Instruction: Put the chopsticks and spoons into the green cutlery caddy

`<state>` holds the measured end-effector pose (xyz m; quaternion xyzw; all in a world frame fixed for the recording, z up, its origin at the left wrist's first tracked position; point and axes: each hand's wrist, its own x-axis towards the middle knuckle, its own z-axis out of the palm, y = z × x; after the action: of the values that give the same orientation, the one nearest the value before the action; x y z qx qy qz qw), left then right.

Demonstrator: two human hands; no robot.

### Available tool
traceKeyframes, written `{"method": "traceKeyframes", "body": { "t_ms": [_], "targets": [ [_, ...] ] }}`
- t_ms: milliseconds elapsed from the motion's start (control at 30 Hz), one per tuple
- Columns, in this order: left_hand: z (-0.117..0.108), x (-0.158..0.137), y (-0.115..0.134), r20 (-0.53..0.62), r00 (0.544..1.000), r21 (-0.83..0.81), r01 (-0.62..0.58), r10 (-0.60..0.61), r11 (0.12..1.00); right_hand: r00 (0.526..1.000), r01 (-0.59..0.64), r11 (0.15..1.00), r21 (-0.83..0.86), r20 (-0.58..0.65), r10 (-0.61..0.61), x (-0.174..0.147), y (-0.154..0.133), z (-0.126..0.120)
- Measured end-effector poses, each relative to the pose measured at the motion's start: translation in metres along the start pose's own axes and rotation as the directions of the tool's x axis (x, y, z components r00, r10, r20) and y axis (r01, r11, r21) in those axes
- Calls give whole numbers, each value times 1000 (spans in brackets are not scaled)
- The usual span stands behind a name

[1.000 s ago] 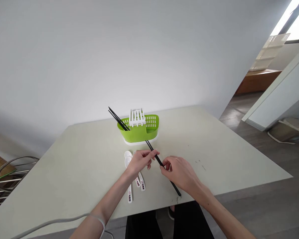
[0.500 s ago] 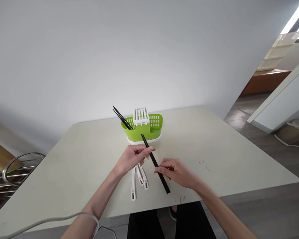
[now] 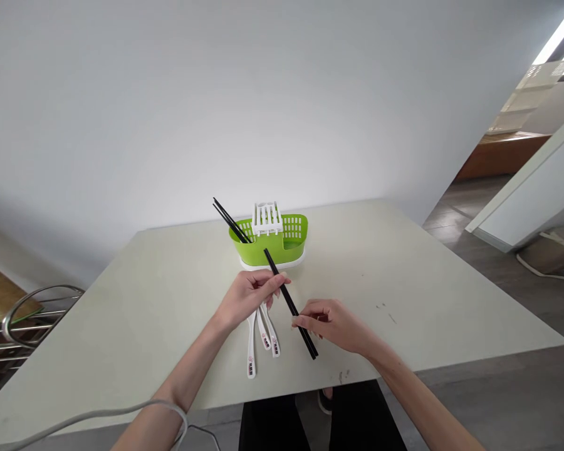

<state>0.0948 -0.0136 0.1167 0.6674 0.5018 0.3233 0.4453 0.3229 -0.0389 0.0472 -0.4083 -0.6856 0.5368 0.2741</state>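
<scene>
Both hands pinch one pair of black chopsticks (image 3: 289, 302), held slanted above the table. My left hand (image 3: 254, 293) grips them near the upper end, and my right hand (image 3: 326, 322) closes on them lower down. Behind the hands stands a green utensil basket (image 3: 263, 252) with a white base and a white slatted piece (image 3: 267, 218) at its middle. More black chopsticks (image 3: 230, 219) lean in its left compartment. White spoons (image 3: 250, 347) with printed handles lie under and beside my left hand, their bowls hidden by it.
The pale table (image 3: 380, 269) meets a white wall (image 3: 282, 100) at the back. A grey cable (image 3: 98, 414) crosses my left forearm. A metal rack (image 3: 28, 332) stands beyond the table's left edge.
The chopsticks have drawn together into a tighter bundle and shifted slightly up and left. My left hand has moved slightly left with them; my right hand has hardly moved.
</scene>
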Motion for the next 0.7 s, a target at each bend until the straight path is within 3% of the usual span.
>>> {"method": "traceKeyframes", "body": {
  "t_ms": [67, 133, 267, 367, 433, 500, 700],
  "targets": [
    [-16, 1, 5, -108, 994, 8, -35, 35, 999, 1000, -2, 1000, 8, 10, 2, -2, 7, 0],
    [-39, 3, 13, -278, 958, -7, -75, 70, 997, 1000, -23, 999, 29, 12, 22, -4, 20, -2],
    [-94, 5, 34, -609, 784, -51, -195, 124, 980, 996, -70, 994, 80, -42, 74, -8, 55, -12],
    [-127, 8, 44, -768, 627, -52, -265, 131, 963, 996, -61, 985, 161, -60, 71, -11, 71, -20],
    [-141, 12, 42, -826, 549, -14, -247, 128, 969, 998, -26, 978, 207, -42, 36, -14, 73, -24],
    [-148, 20, 36, -844, 519, 25, -212, 134, 977, 999, -9, 975, 220, -39, 18, -16, 72, -25],
    [-140, 48, 15, -821, 548, 111, -120, 159, 986, 999, -2, 979, 202, -44, 11, -21, 74, -23]
  ]
}}
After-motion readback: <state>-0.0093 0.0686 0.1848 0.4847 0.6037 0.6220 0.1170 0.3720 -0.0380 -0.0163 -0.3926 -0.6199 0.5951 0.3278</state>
